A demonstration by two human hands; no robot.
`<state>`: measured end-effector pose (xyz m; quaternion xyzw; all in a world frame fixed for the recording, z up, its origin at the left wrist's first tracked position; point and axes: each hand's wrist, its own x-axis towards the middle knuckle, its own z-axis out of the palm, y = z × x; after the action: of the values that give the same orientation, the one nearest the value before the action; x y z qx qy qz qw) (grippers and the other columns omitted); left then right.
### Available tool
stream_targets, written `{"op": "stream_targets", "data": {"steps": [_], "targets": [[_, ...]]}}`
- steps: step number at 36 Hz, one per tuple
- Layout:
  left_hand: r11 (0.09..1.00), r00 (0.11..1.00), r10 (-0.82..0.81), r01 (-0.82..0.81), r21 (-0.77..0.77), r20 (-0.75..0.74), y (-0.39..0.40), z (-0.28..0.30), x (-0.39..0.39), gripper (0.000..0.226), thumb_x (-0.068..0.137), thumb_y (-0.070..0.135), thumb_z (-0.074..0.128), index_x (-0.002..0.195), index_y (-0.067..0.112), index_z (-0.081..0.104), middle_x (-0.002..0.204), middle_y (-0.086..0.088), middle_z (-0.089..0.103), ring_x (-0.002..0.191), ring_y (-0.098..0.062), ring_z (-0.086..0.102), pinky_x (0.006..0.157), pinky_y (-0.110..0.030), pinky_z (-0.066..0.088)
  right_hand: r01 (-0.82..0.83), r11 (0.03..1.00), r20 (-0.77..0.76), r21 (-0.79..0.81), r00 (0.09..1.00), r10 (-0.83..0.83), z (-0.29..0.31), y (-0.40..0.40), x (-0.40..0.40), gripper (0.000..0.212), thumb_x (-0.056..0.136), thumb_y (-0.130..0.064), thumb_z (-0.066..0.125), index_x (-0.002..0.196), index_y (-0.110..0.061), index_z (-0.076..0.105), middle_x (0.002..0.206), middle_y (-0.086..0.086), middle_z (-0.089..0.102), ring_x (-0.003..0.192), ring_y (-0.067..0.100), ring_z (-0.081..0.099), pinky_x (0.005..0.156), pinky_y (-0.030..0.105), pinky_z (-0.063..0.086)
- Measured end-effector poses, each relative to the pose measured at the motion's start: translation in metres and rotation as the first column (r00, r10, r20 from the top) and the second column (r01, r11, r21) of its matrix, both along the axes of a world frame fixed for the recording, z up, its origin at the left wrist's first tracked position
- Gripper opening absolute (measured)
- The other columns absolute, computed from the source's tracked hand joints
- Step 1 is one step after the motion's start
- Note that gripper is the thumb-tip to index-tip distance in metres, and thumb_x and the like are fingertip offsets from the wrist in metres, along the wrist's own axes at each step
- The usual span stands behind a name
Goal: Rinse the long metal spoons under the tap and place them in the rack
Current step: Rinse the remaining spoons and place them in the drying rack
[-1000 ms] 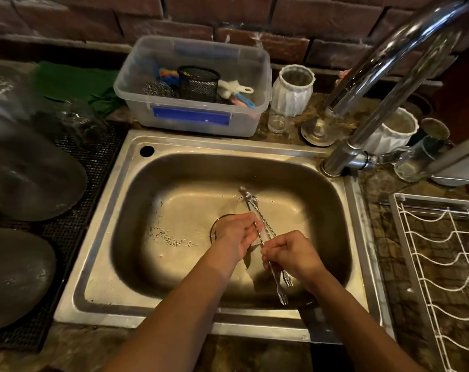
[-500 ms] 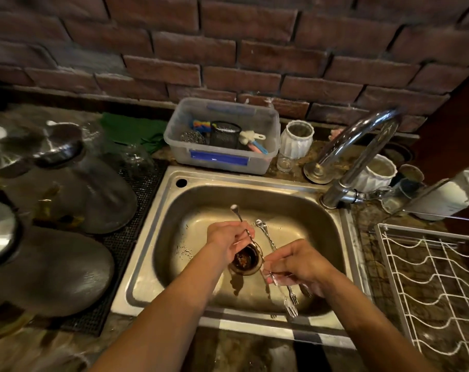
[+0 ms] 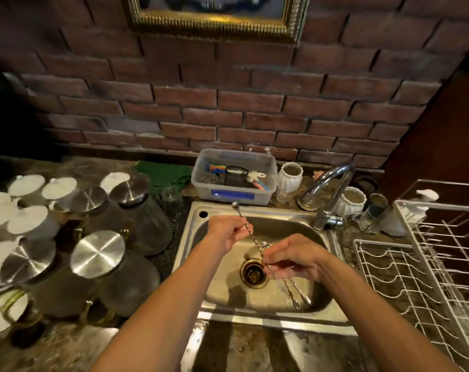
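Over the steel sink (image 3: 322, 312), my left hand (image 3: 225, 233) grips one long twisted metal spoon (image 3: 251, 236); its small bowl points up and back toward the sink's rear rim. My right hand (image 3: 292, 257) holds a bundle of the other long spoons (image 3: 295, 294), whose forked ends slant down toward the front right of the basin. The single spoon's lower end reaches my right hand's fingers. The tap (image 3: 327, 200) stands at the sink's back right, with no water visible. The white wire rack (image 3: 405, 280) stands to the right of the sink.
A drain strainer (image 3: 255, 273) sits in the basin's middle. Behind the sink are a clear plastic tub of scrubbers (image 3: 234, 178), white ribbed cups (image 3: 289, 178) and small glasses. Upturned glass jugs with steel lids (image 3: 99, 255) and white lids crowd the left counter. A brick wall rises behind.
The view has pulled back and tilted up. My left hand has drawn one spoon out of the bundle and lifted it up and left, while my right hand kept the others.
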<state>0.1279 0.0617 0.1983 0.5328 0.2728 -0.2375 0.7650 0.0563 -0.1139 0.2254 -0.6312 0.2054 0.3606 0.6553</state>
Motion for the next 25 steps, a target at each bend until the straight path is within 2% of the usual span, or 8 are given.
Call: {"op": "stream_targets", "data": {"steps": [4,7,8,12,15,20,22,25], "targets": [[0.998,0.999,-0.051,0.051,0.026,0.008,0.003,0.018,0.000,0.010,0.092,-0.012,0.056,0.095,-0.011,0.065,0.077,-0.023,0.069,0.081,-0.028,0.067,0.068,-0.034,0.061,0.000,1.000,0.041,-0.003,0.999,0.000,0.023,0.005,-0.006,0.026,0.070,0.009,0.080,0.095,0.010,0.075,0.092,0.031,0.073,0.070,0.030,0.076,0.053,0.030,0.062],[0.997,0.997,-0.075,0.075,0.006,0.020,0.004,0.033,-0.003,0.011,0.093,-0.011,0.056,0.098,-0.011,0.065,0.080,-0.024,0.069,0.079,-0.029,0.067,0.054,-0.032,0.062,-0.021,1.000,0.047,-0.010,0.999,0.022,0.039,0.007,-0.012,0.028,0.075,0.011,0.076,0.102,0.012,0.071,0.092,0.031,0.073,0.071,0.029,0.075,0.054,0.030,0.063],[0.996,0.996,-0.090,0.090,0.005,0.022,0.003,0.037,-0.003,0.010,0.093,-0.010,0.056,0.095,-0.010,0.065,0.079,-0.024,0.069,0.079,-0.028,0.065,0.056,-0.032,0.061,-0.026,1.000,0.049,-0.008,0.998,0.027,0.043,0.008,-0.014,0.028,0.077,0.011,0.074,0.105,0.013,0.069,0.089,0.030,0.073,0.069,0.028,0.075,0.054,0.029,0.063],[0.989,0.987,-0.148,0.148,0.004,0.063,0.001,0.053,-0.006,0.009,0.091,-0.012,0.057,0.087,-0.010,0.065,0.061,-0.018,0.068,0.067,-0.023,0.056,0.067,-0.035,0.057,-0.031,1.000,0.066,-0.006,0.997,0.031,0.062,0.006,-0.024,0.025,0.081,0.012,0.070,0.106,0.014,0.067,0.085,0.027,0.072,0.067,0.026,0.075,0.055,0.031,0.063],[0.982,0.978,-0.189,0.185,0.048,0.092,-0.004,0.062,-0.008,0.006,0.089,-0.009,0.063,0.091,-0.007,0.068,0.065,-0.016,0.072,0.063,-0.020,0.065,0.083,-0.042,0.061,-0.031,0.999,0.077,-0.012,0.997,0.032,0.075,-0.001,-0.031,0.020,0.081,0.011,0.070,0.101,0.008,0.069,0.089,0.027,0.073,0.073,0.029,0.075,0.058,0.033,0.064],[0.957,0.948,-0.285,0.274,0.094,0.139,-0.025,0.079,-0.014,0.005,0.091,-0.010,0.060,0.091,-0.008,0.065,0.081,-0.022,0.065,0.042,-0.014,0.062,0.050,-0.028,0.059,-0.033,0.997,0.139,-0.071,0.989,0.043,0.082,-0.019,-0.045,0.010,0.082,0.008,0.070,0.089,0.000,0.072,0.088,0.023,0.075,0.081,0.029,0.076,0.065,0.035,0.065],[0.944,0.933,-0.322,0.303,0.133,0.159,-0.040,0.085,-0.016,0.008,0.090,-0.008,0.062,0.097,-0.008,0.066,0.082,-0.022,0.068,0.046,-0.015,0.066,0.050,-0.029,0.060,-0.013,0.997,0.149,-0.070,0.989,0.023,0.085,-0.032,-0.052,0.009,0.081,0.007,0.071,0.086,-0.001,0.073,0.086,0.023,0.075,0.081,0.030,0.076,0.065,0.035,0.065],[0.935,0.919,-0.349,0.328,0.134,0.182,-0.067,0.092,-0.025,0.007,0.089,-0.007,0.064,0.095,-0.005,0.067,0.082,-0.018,0.068,0.059,-0.019,0.068,0.062,-0.036,0.063,0.001,0.995,0.158,-0.099,0.987,0.015,0.092,-0.056,-0.063,0.013,0.079,0.005,0.073,0.091,0.001,0.071,0.086,0.024,0.075,0.085,0.034,0.075,0.069,0.038,0.065]]}}
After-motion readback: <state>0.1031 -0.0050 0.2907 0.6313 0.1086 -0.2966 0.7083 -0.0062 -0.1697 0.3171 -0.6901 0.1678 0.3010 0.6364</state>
